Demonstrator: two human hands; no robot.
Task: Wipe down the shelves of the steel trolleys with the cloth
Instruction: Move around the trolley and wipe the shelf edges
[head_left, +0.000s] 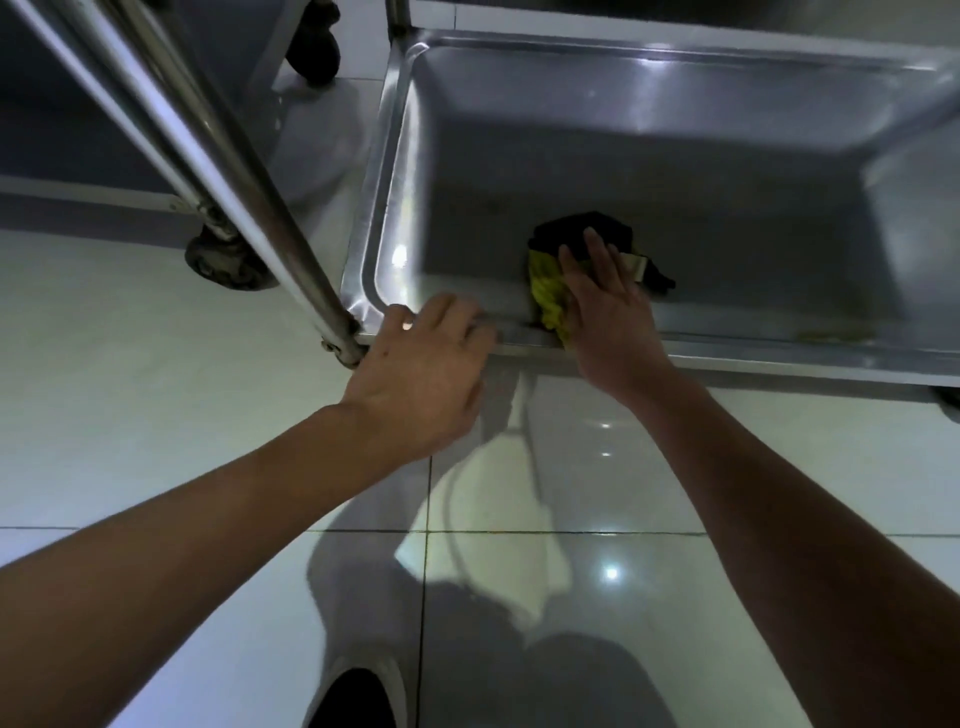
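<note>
The low steel shelf of a trolley fills the upper right of the head view, a shallow tray with a raised rim. A yellow and black cloth lies on the shelf's near edge. My right hand presses flat on the cloth with straight fingers. My left hand rests on the shelf's near left rim, fingers curled over the edge next to the corner post.
A slanted steel post runs from the top left to the shelf corner. A caster wheel and a second wheel stand on the glossy tiled floor. Another trolley's shelf edge shows at the far left. A shoe is at the bottom.
</note>
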